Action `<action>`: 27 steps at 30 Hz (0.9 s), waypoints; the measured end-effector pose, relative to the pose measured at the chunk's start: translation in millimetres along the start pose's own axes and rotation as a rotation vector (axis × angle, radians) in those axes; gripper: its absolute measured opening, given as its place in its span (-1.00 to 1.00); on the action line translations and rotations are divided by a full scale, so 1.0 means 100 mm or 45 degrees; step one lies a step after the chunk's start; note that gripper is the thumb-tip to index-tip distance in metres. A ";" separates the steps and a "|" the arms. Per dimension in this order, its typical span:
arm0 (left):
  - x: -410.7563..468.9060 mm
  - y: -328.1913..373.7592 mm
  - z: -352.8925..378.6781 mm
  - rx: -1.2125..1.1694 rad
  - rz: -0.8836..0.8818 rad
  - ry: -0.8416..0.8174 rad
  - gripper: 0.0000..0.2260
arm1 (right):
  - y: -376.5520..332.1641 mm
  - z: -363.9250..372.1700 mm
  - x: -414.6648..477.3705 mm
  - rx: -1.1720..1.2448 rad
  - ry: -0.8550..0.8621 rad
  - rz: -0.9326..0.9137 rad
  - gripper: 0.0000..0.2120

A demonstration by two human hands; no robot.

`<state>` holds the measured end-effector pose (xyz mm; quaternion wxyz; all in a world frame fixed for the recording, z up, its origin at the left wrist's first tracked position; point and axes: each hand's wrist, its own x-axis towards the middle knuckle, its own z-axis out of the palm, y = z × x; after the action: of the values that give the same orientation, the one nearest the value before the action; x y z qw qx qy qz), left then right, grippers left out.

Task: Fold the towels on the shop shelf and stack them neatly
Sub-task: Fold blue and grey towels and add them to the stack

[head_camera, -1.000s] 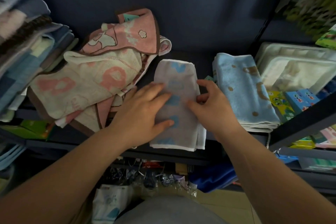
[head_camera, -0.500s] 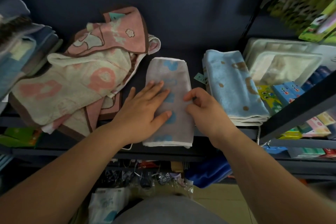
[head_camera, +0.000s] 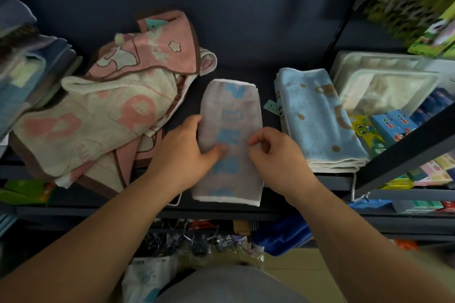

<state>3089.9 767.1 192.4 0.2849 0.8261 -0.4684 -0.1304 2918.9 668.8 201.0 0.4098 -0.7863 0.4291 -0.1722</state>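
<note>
A narrow folded grey towel (head_camera: 230, 106) with blue motifs lies lengthwise in the middle of the dark shelf (head_camera: 246, 39). My left hand (head_camera: 183, 152) grips its left edge, thumb on top of the cloth and fingers round the side. My right hand (head_camera: 275, 152) pinches its right edge with curled fingers. To the left lies a loose heap of pink and cream towels (head_camera: 108, 115), unfolded. To the right sits a folded light-blue towel (head_camera: 317, 120) with brown spots, on top of a small stack.
A pile of folded blue and grey cloths (head_camera: 32, 74) fills the far left. Packaged white goods (head_camera: 384, 83) and small colourful boxes (head_camera: 384, 130) stand right of a slanted shelf post (head_camera: 403, 152). A lower shelf holds bagged items (head_camera: 202, 241).
My left hand has slid from lying flat on the grey towel to gripping its left edge. My right hand has moved down the right edge. The view shifted slightly.
</note>
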 end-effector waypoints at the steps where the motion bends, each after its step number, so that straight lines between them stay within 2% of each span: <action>1: -0.02 0.00 -0.01 -0.080 -0.038 -0.048 -0.29 | -0.05 -0.03 -0.02 -0.115 -0.062 -0.030 -0.91; 2: -0.03 0.00 -0.02 -0.179 -0.077 -0.067 -0.31 | -0.11 -0.05 -0.03 -0.288 -0.104 -0.073 -0.89; 4: -0.05 0.01 -0.04 -0.410 -0.166 -0.056 -0.39 | -0.26 -0.10 0.02 -0.633 -0.025 -0.226 -0.82; 7: -0.06 0.00 -0.12 -0.659 -0.270 -0.063 -0.46 | -0.53 -0.13 0.30 -0.713 0.072 -0.426 -0.69; 12: -0.18 -0.13 -0.22 -0.726 -0.407 -0.119 -0.44 | -0.67 -0.09 1.11 -0.879 -0.185 -0.203 -0.43; 14: -0.25 -0.15 -0.24 -0.735 -0.480 -0.092 -0.46 | -0.60 -0.06 1.25 -0.970 -0.269 -0.188 -0.46; 17: -0.34 -0.17 -0.27 -0.763 -0.545 -0.060 -0.60 | -0.54 0.02 1.30 -1.053 -0.320 -0.262 -0.62; 19: -0.34 -0.19 -0.29 -0.736 -0.564 -0.110 -0.67 | -0.55 0.00 1.30 -1.023 -0.312 -0.269 -0.72; 23: -0.34 -0.20 -0.37 -0.689 -0.562 -0.245 -0.80 | -0.64 -0.17 1.38 -0.705 -0.156 -0.214 -0.78; 25: -0.30 -0.18 -0.45 -0.713 -0.518 -0.192 -0.85 | -0.66 -0.30 1.41 -0.588 -0.035 -0.191 -0.75; 27: -0.19 -0.14 -0.58 -0.782 -0.475 -0.039 -0.83 | -0.64 -0.43 1.43 -0.432 0.081 -0.173 -0.77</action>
<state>3117.6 808.9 229.6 0.4843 0.7711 -0.2528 -0.3271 3008.4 549.9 266.5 0.2449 -0.8655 0.4106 -0.1493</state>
